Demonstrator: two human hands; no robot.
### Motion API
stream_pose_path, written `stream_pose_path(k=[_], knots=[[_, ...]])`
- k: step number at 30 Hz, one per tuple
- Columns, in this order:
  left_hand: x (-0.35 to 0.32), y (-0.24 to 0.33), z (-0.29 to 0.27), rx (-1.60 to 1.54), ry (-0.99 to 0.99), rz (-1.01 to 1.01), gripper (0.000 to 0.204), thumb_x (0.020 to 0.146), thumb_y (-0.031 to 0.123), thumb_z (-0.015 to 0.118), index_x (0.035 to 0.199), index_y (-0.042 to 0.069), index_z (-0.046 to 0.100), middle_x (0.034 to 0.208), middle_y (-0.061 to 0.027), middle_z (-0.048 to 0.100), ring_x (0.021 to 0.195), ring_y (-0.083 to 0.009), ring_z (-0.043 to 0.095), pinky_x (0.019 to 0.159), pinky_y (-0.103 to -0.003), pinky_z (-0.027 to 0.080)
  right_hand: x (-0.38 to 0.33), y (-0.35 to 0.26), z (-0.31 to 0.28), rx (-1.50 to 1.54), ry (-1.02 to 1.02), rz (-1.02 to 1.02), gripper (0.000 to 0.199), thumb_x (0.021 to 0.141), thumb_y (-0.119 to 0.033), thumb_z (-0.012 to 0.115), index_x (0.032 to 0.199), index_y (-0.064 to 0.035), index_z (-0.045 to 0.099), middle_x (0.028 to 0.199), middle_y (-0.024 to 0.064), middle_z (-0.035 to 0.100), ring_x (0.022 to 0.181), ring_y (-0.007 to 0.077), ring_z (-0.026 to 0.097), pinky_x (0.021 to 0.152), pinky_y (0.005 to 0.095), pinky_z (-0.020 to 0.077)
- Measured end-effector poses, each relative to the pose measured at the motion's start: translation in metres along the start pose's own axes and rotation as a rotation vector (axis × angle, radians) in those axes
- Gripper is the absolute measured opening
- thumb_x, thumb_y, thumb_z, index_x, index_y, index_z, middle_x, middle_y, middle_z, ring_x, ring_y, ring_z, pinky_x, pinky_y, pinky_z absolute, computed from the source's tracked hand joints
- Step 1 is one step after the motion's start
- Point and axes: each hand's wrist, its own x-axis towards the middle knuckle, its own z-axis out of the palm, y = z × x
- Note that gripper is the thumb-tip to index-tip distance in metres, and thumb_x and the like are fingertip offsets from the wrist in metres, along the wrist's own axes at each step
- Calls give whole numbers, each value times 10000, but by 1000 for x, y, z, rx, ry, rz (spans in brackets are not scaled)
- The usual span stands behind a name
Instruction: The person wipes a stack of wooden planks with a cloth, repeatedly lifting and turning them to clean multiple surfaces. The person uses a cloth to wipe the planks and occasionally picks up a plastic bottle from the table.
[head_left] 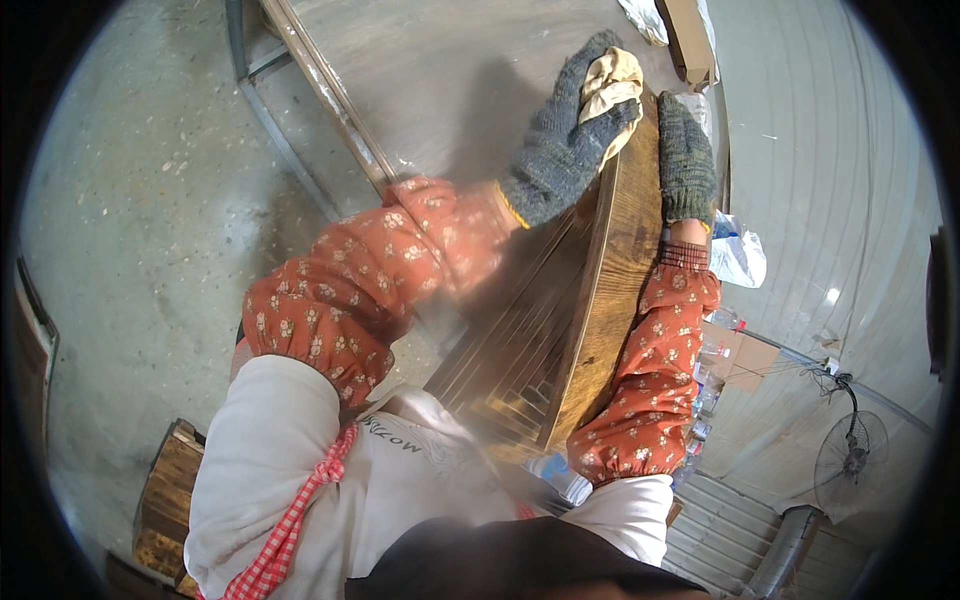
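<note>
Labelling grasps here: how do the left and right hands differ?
The left hand grips a cream cloth; no cloth shows in the right hand.
The left hand is at the board's upper end, bent around the cloth; the right hand lies straighter along the board's right edge.
Both wear greyish knit gloves, with red floral sleeves below.

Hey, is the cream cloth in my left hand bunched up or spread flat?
Bunched up: the cream cloth shows thick, creased folds, gripped within your gloved left hand.
</note>
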Motion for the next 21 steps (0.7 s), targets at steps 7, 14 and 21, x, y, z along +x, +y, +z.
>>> stream_pose_path(k=[7,14,21], knots=[[-85,20,-4,-448,-106,-325,308,895,-20,567,1188,57,506,997,-40,526,878,-136,523,724,-270,451,-1,2,4,-52,44,-48,548,884,-42,524,1415,-164,464,1288,157,578,1150,332,574,982,437,467],[-1,0,-5,436,28,97,359,944,123,596,1286,68,502,1108,-62,548,1008,-172,531,838,-296,457,1,-2,0,-46,0,-9,518,901,-41,502,1408,-149,476,1273,154,590,1137,331,584,981,427,470],[-107,31,-20,-258,-316,-488,305,983,98,534,1284,50,519,1133,-50,569,1074,-197,575,917,-269,501,6,-5,-6,-52,-28,-18,511,907,-48,509,1408,-141,475,1271,156,592,1132,325,590,969,422,482]])
